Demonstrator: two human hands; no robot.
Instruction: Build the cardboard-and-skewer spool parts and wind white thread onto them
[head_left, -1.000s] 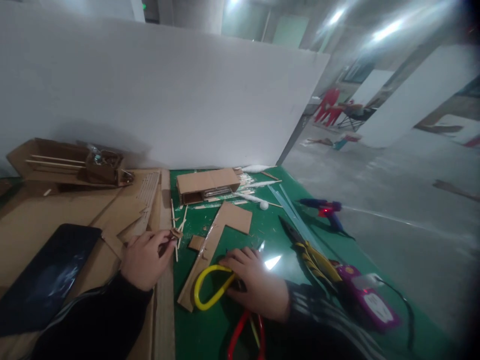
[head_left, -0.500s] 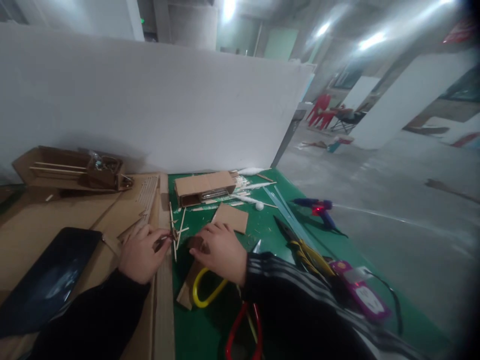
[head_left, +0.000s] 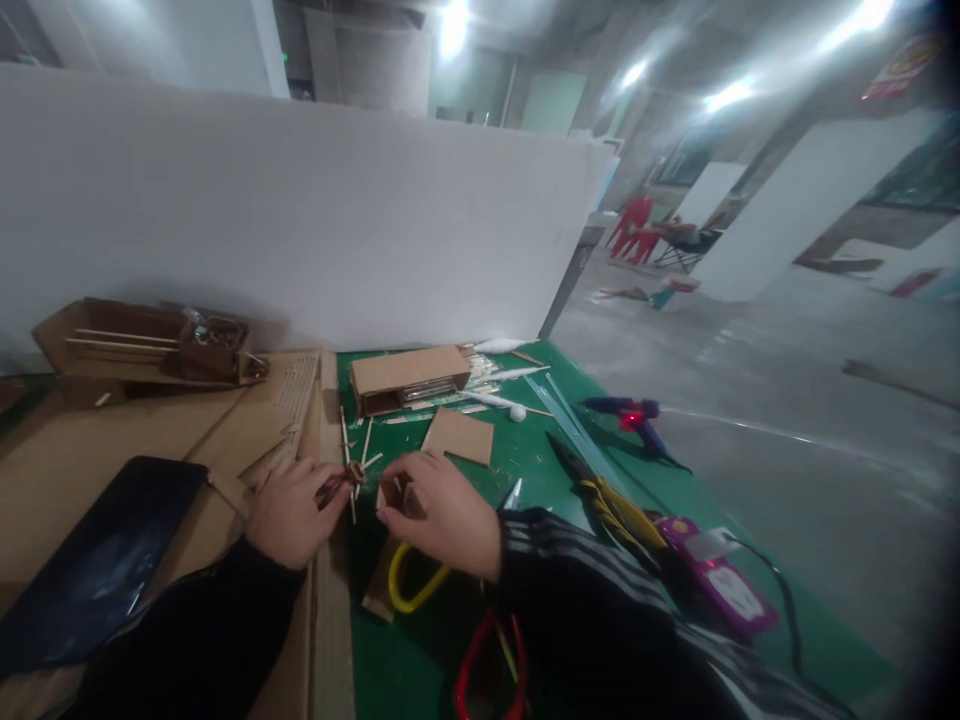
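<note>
My left hand rests on the cardboard sheet and pinches a small stick-and-cardboard piece at its fingertips. Just to its right, my right hand pinches a small square cardboard scrap over the L-shaped cardboard strip. The two hands are a few centimetres apart above the green mat. Yellow-handled scissors lie under my right wrist.
A dark tablet lies at the left. A cardboard box and loose sticks sit behind the hands. Pliers, a blue glue gun and a purple device lie on the right. Red-handled scissors are near me. A white panel backs the table.
My right hand left the yellow scissors and moved up and left to the small cardboard scrap, which it now pinches. My left hand stayed put with its stick piece.
</note>
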